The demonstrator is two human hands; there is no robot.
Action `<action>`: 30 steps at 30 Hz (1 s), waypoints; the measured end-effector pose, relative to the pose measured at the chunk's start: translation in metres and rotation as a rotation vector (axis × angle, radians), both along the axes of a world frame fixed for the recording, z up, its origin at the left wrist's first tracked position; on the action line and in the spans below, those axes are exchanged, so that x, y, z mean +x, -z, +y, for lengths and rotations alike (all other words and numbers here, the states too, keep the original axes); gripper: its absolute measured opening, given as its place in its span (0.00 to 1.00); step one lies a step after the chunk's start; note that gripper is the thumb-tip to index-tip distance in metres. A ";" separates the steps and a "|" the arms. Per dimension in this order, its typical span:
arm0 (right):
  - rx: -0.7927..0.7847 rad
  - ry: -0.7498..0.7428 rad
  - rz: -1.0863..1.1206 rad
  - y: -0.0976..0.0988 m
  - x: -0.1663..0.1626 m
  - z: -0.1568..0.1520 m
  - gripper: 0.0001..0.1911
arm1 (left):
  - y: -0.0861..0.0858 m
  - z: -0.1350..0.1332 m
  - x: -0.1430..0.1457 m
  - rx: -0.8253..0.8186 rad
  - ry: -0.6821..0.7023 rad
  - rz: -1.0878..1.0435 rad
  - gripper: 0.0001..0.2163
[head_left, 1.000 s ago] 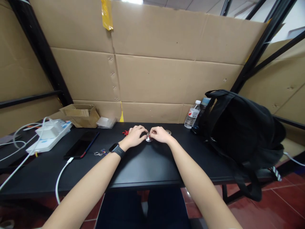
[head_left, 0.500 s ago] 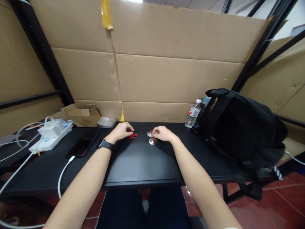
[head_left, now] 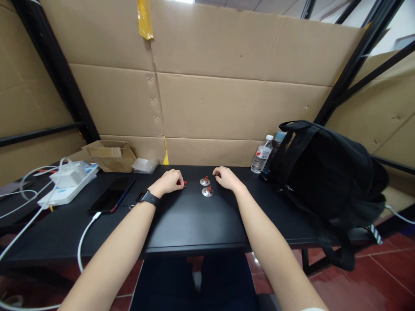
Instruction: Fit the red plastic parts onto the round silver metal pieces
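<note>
Two small round metal discs, each with a red bit on top, lie on the black table [head_left: 194, 224]: the far disc [head_left: 204, 182] and the near disc [head_left: 207, 191]. My left hand [head_left: 169, 182], with a black watch on its wrist, rests curled to the left of them, closed over small red pieces [head_left: 183, 183] that poke out at its fingertips. My right hand [head_left: 225, 178] lies just right of the far disc with its fingers curled down on the table; nothing shows in it.
A black backpack [head_left: 327, 177] fills the table's right side, with a water bottle [head_left: 261, 160] beside it. On the left lie a phone [head_left: 112, 195], a white power strip with cables [head_left: 66, 188], a small cardboard box [head_left: 110, 155] and a clear bag [head_left: 145, 165]. Cardboard walls stand behind.
My hands were together on one disc; they came apart. The disc now lies near a second one. My left hand went to the red pieces and my right hand drew back right.
</note>
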State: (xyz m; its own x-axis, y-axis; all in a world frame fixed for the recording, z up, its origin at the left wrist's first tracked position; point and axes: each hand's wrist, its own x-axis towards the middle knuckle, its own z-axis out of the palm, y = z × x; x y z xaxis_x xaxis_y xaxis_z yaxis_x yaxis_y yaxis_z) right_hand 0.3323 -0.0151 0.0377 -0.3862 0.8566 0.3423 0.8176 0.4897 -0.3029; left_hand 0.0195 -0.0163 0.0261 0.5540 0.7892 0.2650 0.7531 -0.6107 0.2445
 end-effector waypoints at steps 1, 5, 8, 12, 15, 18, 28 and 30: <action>-0.009 0.023 -0.020 -0.001 0.002 0.000 0.12 | 0.001 0.000 0.001 0.015 -0.004 -0.002 0.04; -0.081 0.132 -0.107 -0.002 0.012 0.002 0.13 | 0.003 -0.001 0.004 0.086 -0.056 0.035 0.04; -0.117 0.177 -0.131 0.000 0.018 0.006 0.14 | 0.003 -0.002 0.005 0.114 -0.107 0.071 0.04; -0.138 0.195 -0.115 0.002 0.025 0.010 0.15 | 0.003 0.001 -0.003 0.150 -0.227 -0.016 0.10; -0.158 0.170 -0.105 0.003 0.028 0.011 0.15 | 0.005 0.004 -0.010 0.149 -0.297 -0.072 0.10; -0.141 0.173 -0.102 0.001 0.027 0.009 0.15 | 0.006 0.004 -0.008 0.131 -0.278 -0.087 0.11; -0.196 -0.223 0.137 -0.005 -0.003 -0.006 0.14 | 0.002 -0.016 0.037 0.237 -0.161 -0.034 0.16; -0.243 -0.229 0.145 -0.008 -0.005 -0.009 0.14 | -0.002 -0.012 0.021 0.244 -0.318 -0.034 0.15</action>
